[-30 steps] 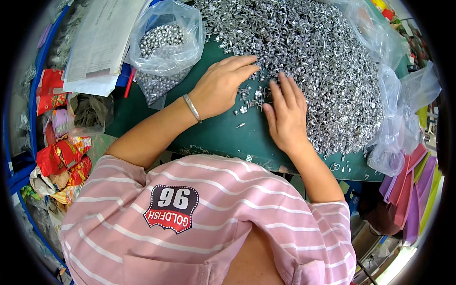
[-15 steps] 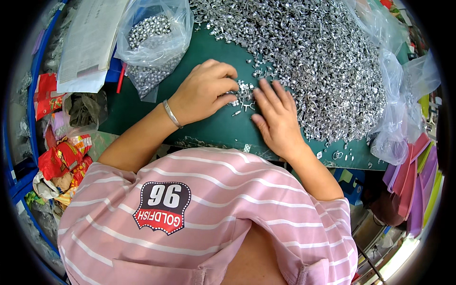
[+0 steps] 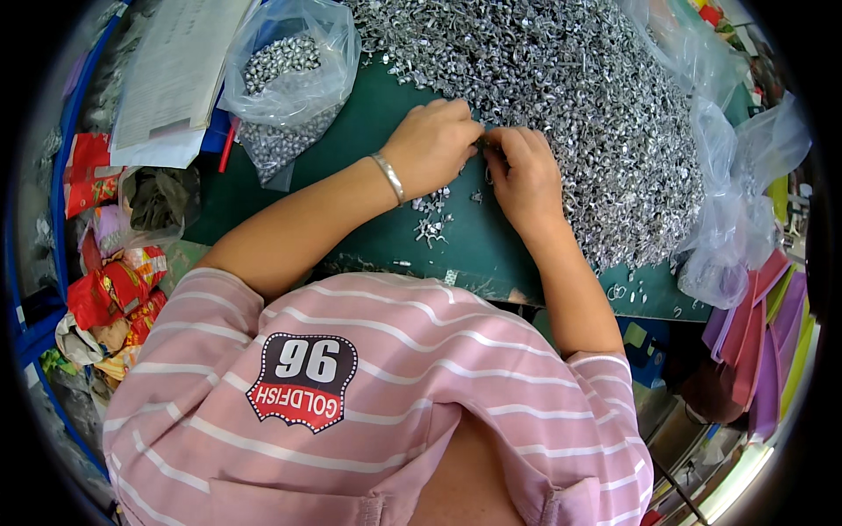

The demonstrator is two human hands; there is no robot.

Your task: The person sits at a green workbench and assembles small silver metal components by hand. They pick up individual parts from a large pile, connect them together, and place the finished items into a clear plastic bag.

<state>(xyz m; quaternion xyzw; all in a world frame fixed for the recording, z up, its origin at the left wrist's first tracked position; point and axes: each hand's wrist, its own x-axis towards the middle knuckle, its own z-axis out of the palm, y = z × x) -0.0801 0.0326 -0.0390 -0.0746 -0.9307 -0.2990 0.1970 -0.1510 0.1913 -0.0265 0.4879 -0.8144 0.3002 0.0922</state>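
A big heap of small silvery metal parts covers the far and right side of the green tabletop. At the heap's near left edge my left hand and my right hand come together, fingertips almost touching. Both have their fingers curled and pinched; whatever they hold is hidden or too small to name. A metal bangle circles my left wrist. Below my left hand lies a small cluster of loose metal parts, apart from the heap.
A clear plastic bag of rounded silvery pieces stands at the far left, beside paper sheets and a red pen-like stick. Crumpled clear plastic borders the heap's right side. Red packets sit left of the table.
Both hands have moved from around the small cluster toward the heap's edge and met there. My right hand, previously flat with fingers stretched, is now curled. The cluster sits nearer the front edge.
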